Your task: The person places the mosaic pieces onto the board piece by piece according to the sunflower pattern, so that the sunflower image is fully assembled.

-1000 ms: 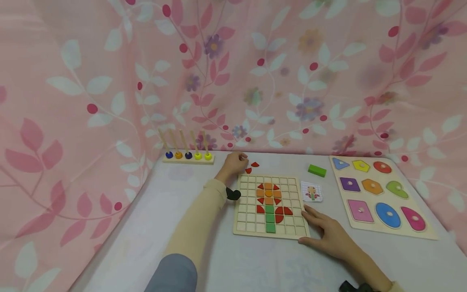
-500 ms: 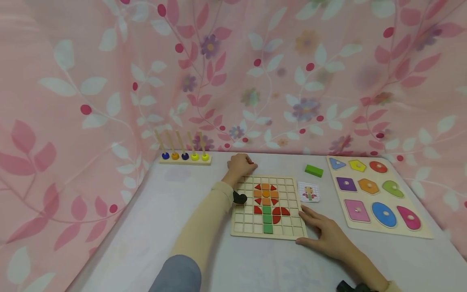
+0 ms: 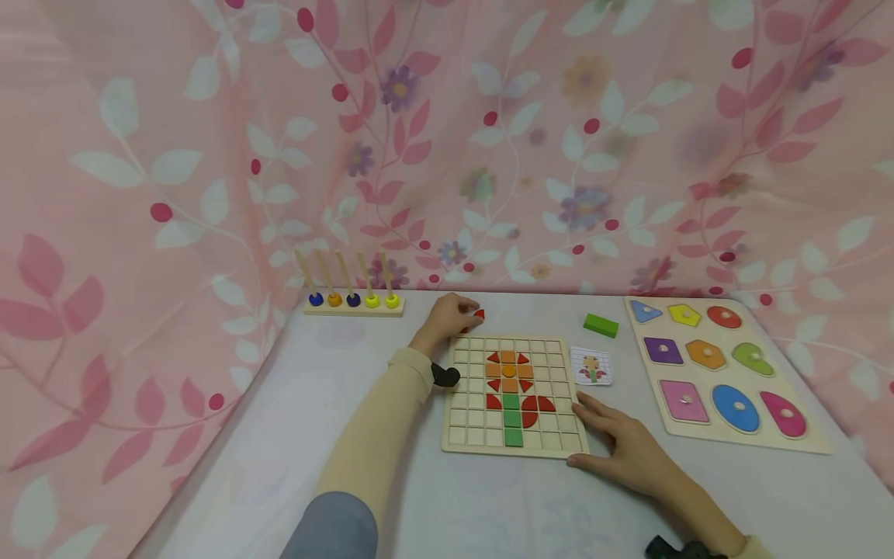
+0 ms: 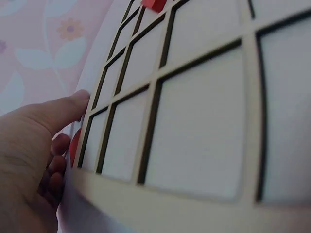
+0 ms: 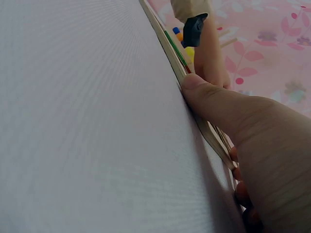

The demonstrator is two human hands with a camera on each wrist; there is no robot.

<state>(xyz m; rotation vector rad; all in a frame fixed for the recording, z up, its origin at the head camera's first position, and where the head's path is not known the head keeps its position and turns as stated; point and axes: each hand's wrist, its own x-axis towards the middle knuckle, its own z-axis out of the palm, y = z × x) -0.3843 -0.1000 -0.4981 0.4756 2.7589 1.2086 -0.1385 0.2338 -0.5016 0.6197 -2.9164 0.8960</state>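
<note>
A square wooden grid board (image 3: pixel 461 435) lies on the table. Set in it are orange squares, an orange circle, green squares (image 3: pixel 512 419), red triangles and red quarter-circle pieces (image 3: pixel 529 420), together shaped like a flower. My left hand (image 3: pixel 447 317) is at the board's far left corner with bent fingers. One red piece (image 3: pixel 479 314) shows at its fingertips; another red piece (image 4: pixel 75 147) shows beyond the board's rim, beside the curled fingers. I cannot tell whether the hand grips it. My right hand (image 3: pixel 625 446) rests at the board's near right corner, its thumb (image 5: pixel 194 82) touching the rim.
A small card (image 3: pixel 591 366) printed with a flower lies right of the board, a green block (image 3: pixel 601 325) behind it. Further right is a shape puzzle (image 3: pixel 673 404) with knobbed pieces. A peg stand (image 3: pixel 354 310) with coloured beads stands at the back left, before a floral curtain (image 3: pixel 447 140).
My left hand reached right over the loose red pieces, then drew back a little left, uncovering one of them. The right hand stays at the board's corner. The view shifted slightly.
</note>
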